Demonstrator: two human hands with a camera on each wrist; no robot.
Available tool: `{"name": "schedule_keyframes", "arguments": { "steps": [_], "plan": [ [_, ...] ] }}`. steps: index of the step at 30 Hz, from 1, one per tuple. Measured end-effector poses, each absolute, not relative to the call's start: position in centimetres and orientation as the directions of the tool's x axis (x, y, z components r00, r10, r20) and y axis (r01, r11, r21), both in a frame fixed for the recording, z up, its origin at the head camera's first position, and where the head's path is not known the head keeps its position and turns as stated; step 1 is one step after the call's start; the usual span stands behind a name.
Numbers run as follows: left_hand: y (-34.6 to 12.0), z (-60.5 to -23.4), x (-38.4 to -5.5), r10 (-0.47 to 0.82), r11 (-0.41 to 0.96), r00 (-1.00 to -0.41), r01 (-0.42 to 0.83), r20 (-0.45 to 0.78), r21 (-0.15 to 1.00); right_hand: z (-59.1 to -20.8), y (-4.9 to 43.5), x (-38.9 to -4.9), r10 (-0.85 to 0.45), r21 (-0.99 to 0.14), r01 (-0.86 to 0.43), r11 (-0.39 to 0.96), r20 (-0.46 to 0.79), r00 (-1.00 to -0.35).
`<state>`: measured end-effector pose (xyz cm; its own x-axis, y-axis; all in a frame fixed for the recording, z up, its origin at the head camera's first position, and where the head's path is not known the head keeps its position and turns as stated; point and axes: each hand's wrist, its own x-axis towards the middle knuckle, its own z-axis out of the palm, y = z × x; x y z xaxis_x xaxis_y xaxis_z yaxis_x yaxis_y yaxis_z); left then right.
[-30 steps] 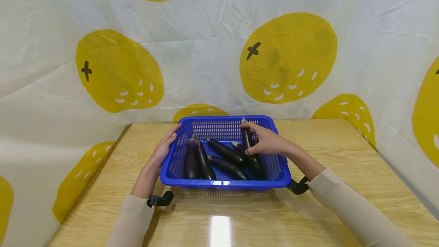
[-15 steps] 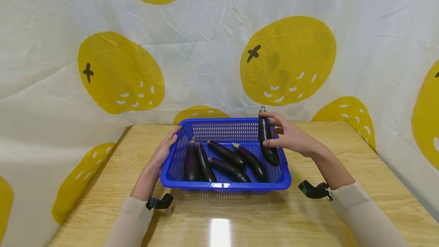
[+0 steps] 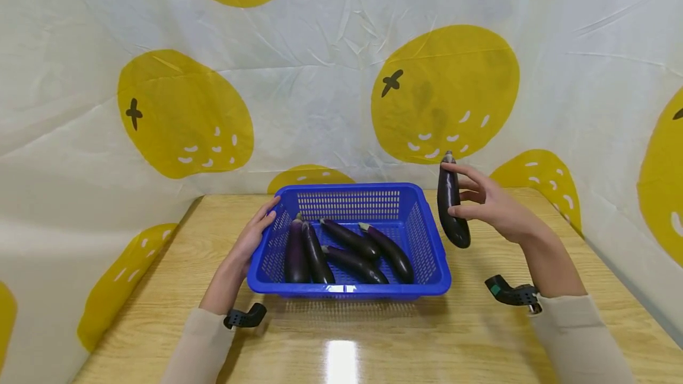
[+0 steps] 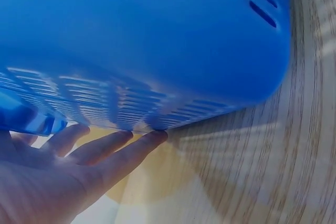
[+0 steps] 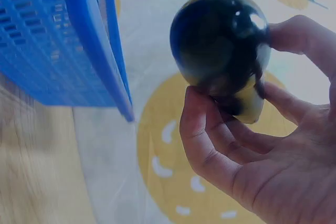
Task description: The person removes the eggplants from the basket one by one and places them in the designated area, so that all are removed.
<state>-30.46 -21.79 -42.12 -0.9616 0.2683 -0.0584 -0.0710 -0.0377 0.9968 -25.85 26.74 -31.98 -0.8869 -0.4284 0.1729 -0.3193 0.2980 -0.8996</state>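
1. Nearest: two beige sleeves, L sleeve (image 3: pixel 194 342) & R sleeve (image 3: pixel 578 342), each w/ a black wrist mount beside the cuff, over a glossy wooden table (image 3: pixel 341 342).
2. Left hand (image 3: pixel 251 239) lies flat against the L outer wall of the blue perforated basket (image 3: pixel 427 248); fingers straight & together, tips up at the far L corner rim. L wrist view: fingers (image 4: pixel 113 153) run along the underside edge of the basket wall (image 4: pixel 147 40), touching it, nothing gripped.
3. Basket sits on the table between the hands, touching the L hand, a bit apart from the R one.
4. Inside basket: two eggplants side by side (image 3: pixel 304 250) nearest the L hand, lying near-to-far; three more (image 3: pixel 368 248) toward the R hand, angled diagonally, overlapping each other.
5. Right hand (image 3: pixel 493 203) is raised above the table, just R of the basket's R wall & outside it. It pinches a dark purple eggplant (image 3: pixel 452 203) between thumb & curled fingers.
6. That eggplant hangs roughly upright, stem end up, rounded end down, clear of basket and table, not touching either.
7. R wrist view: the eggplant's rounded end (image 5: pixel 220 43) faces the cam, fingers (image 5: pixel 210 124) wrapped round its body, thumb on the opp. side; basket corner (image 5: pixel 84 40) off to the side, apart from it.
8. Farthest: white crinkled backdrop (image 3: pixel 320 76) w/ big yellow fruit prints, behind & on both sides of the table.
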Motion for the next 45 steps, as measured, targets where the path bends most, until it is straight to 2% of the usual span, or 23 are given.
{"name": "schedule_keyframes", "arguments": {
  "steps": [11,19,27,36,45],
  "plan": [
    [-21.6,-42.0,-30.4,0.244,-0.017,-0.967,-0.076,-0.07,0.997,-34.4,29.9,-27.2,-0.332,-0.938,-0.232,0.259,0.139,-0.933],
    [-22.0,-41.9,-30.3,0.232,-0.006,-0.971,-0.065,-0.062,0.998,-36.6,30.6,-29.3,-0.242,-0.938,-0.124,0.323,0.045,-0.969],
    [-21.6,-41.9,-30.7,0.232,-0.002,-0.971,-0.064,-0.062,0.998,-39.0,31.6,-30.6,-0.185,-0.948,-0.075,0.31,0.018,-0.983],
    [-21.6,-42.0,-30.5,0.235,-0.003,-0.97,-0.065,-0.063,0.998,-41.3,32.2,-32.0,-0.15,-0.919,-0.037,0.392,-0.025,-0.988],
    [-21.8,-41.8,-30.2,0.226,0.003,-0.971,-0.079,-0.078,0.997,-41.8,31.8,-32.3,-0.136,-0.883,-0.033,0.468,-0.035,-0.99]
  ]
}}
